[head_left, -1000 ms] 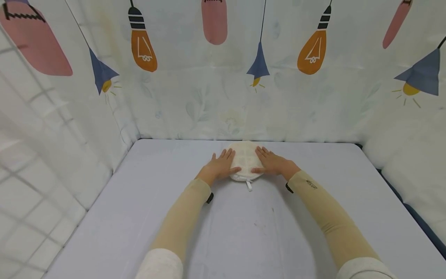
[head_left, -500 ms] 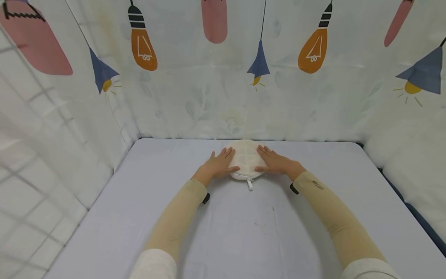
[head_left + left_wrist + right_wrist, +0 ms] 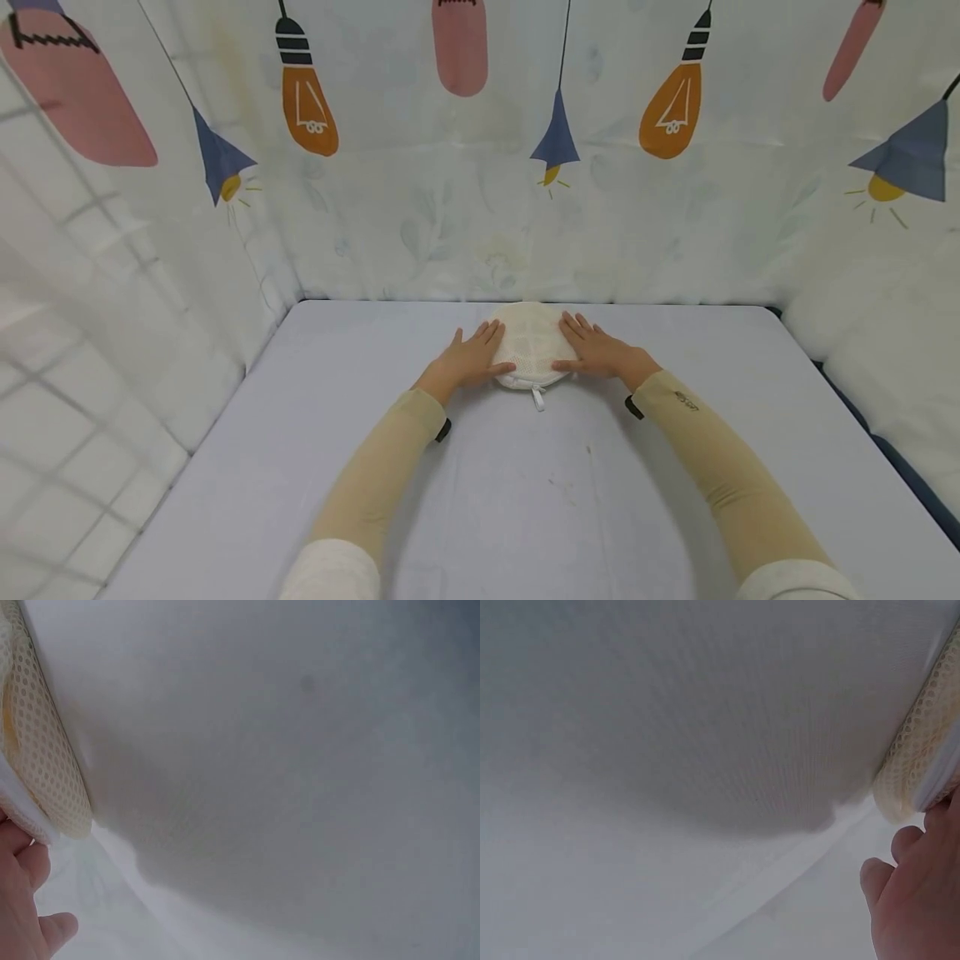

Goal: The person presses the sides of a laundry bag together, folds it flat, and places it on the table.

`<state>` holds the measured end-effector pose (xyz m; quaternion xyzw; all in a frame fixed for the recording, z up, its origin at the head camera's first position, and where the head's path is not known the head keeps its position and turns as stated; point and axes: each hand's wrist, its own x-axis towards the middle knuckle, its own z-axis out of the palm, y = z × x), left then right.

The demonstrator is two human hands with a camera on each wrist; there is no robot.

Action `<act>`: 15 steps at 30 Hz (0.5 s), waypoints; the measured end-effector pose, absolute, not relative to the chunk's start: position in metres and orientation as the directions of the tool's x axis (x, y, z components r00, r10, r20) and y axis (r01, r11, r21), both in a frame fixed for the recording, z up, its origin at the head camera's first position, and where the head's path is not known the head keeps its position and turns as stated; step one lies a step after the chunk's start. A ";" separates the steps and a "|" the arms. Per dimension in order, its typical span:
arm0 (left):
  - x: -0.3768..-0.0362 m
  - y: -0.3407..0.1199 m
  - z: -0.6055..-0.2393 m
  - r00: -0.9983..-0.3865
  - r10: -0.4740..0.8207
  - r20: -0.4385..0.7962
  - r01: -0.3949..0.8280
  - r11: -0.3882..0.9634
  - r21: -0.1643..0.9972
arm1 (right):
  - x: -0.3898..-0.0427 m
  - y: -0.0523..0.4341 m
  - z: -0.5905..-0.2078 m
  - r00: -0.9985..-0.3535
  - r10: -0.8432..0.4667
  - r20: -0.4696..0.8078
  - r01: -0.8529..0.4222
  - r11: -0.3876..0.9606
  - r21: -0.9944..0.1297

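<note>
Mesh pouch [image 3: 531, 346]: near the table's [image 3: 480, 492] far edge, centred. Left hand [image 3: 471, 358] and right hand [image 3: 597, 350] flank it, fingers straight, slightly spread, pressing. Advice: press evenly from both sides; leave zipper tab [image 3: 537, 397] free.

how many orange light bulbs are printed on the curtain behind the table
2. One orange bulb hangs upper left of the mesh pouch, the other orange bulb upper right. More may lie beyond the frame.
</note>
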<state>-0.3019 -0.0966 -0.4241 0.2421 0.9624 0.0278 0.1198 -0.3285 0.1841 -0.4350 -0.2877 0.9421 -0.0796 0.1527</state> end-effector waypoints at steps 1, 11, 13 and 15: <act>-0.302 -0.097 -0.425 -0.854 0.472 -0.218 0.458 0.882 0.111 | -0.329 0.184 -0.435 -0.788 -0.563 -0.249 -0.518 0.825 -0.227; -0.299 -0.095 -0.427 -0.862 0.457 -0.220 0.438 0.889 0.129 | -0.326 0.180 -0.432 -0.789 -0.543 -0.287 -0.493 0.839 -0.232; -0.298 -0.094 -0.427 -0.864 0.452 -0.222 0.435 0.892 0.124 | -0.324 0.180 -0.432 -0.790 -0.543 -0.286 -0.492 0.839 -0.234; -0.297 -0.094 -0.427 -0.865 0.448 -0.226 0.433 0.894 0.113 | -0.321 0.179 -0.430 -0.789 -0.545 -0.284 -0.492 0.837 -0.239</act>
